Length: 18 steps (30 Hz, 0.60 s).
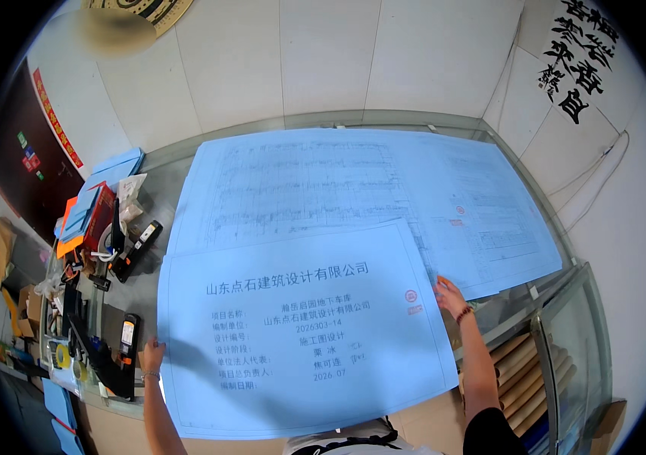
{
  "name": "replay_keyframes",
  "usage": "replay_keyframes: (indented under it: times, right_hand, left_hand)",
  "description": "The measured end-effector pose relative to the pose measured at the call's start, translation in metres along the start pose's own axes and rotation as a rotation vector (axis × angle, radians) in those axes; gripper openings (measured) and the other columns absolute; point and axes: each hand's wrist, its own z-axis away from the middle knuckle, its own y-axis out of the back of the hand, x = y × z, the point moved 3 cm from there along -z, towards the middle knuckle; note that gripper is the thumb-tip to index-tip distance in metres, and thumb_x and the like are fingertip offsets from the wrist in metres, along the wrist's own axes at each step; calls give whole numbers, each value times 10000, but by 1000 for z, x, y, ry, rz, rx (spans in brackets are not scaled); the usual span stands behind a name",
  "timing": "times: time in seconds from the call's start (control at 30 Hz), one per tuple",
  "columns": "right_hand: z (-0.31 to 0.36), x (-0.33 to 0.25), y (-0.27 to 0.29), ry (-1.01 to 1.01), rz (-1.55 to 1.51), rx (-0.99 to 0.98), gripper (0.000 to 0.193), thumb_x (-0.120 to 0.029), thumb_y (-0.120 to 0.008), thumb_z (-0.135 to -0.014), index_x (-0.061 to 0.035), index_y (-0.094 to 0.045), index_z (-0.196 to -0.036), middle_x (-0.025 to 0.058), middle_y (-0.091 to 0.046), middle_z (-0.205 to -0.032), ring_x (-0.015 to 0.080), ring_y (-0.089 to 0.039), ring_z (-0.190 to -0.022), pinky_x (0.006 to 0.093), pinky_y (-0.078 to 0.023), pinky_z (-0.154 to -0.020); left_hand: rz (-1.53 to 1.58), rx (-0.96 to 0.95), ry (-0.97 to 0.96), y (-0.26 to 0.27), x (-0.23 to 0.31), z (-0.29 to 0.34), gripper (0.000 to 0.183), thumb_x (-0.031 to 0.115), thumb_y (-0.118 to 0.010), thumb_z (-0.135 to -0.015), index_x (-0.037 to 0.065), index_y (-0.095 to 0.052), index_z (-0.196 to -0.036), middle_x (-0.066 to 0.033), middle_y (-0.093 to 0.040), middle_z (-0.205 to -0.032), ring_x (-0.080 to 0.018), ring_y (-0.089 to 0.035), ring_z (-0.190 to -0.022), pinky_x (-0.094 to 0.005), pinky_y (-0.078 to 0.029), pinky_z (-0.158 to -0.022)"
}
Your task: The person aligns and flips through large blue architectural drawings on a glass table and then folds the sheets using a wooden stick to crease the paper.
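Observation:
A large light-blue printed sheet [300,402] with a title block and a small red stamp lies in front of me. It overhangs the near edge of the table and may have more sheets beneath it. My left hand [154,355] is closed on its left edge, fingers partly hidden. My right hand [452,296] pinches the right edge with bent fingers. Farther back, wide blue drawing sheets [300,182] with fine line plans lie flat on the glass-topped table [157,171]. The title sheet covers their near part.
Left on the table are two black long-armed staplers [137,252] [117,364], a red box [101,220], folded blue papers [114,168] and a yellow tape roll [63,355]. Brown rolls [523,371] sit beneath the right side. A wall [323,61] borders the back; cables [603,171] hang at right.

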Motion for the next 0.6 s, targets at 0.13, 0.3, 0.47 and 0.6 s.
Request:
replay_keyframes:
  times: [0.13,0.3,0.47,0.6]
  right_hand:
    - [-43,-5,-44,263,491,-50,621,-309,-592,-843,-19,-346,-1333,149,-453,-1295,276,-495,-1117,348,-384,-944]
    - [-24,-34,-47,69,252,-61,583,-301,-669,-764,77,-494,-1171,179,-597,-1069,273,-549,-1029,346,-415,-894]
    - [3,-51,-74,162,815,150,465,-300,-706,-738,60,-607,-1015,130,-634,-981,217,-582,-930,327,-449,-791]
    - [54,-84,-75,375,367,217,272,-213,-691,-774,18,-661,-916,58,-654,-886,123,-572,-790,274,-448,-703]
  left_hand:
    - [-701,220,-281,-17,25,1,474,250,-698,-722,-45,-570,-1070,-85,-593,-746,-199,-570,-694,-332,-468,-612]
    - [447,-80,144,17,27,11,223,180,-683,-764,19,-665,-917,0,-604,-689,-181,-587,-618,-306,-472,-575]
    - [-109,-4,-79,11,48,35,183,174,-678,-773,0,-661,-827,-5,-618,-695,-128,-536,-583,-309,-423,-512]
    - [233,153,-138,42,92,68,161,118,-658,-796,-35,-625,-758,13,-567,-622,-51,-417,-586,-261,-384,-521]
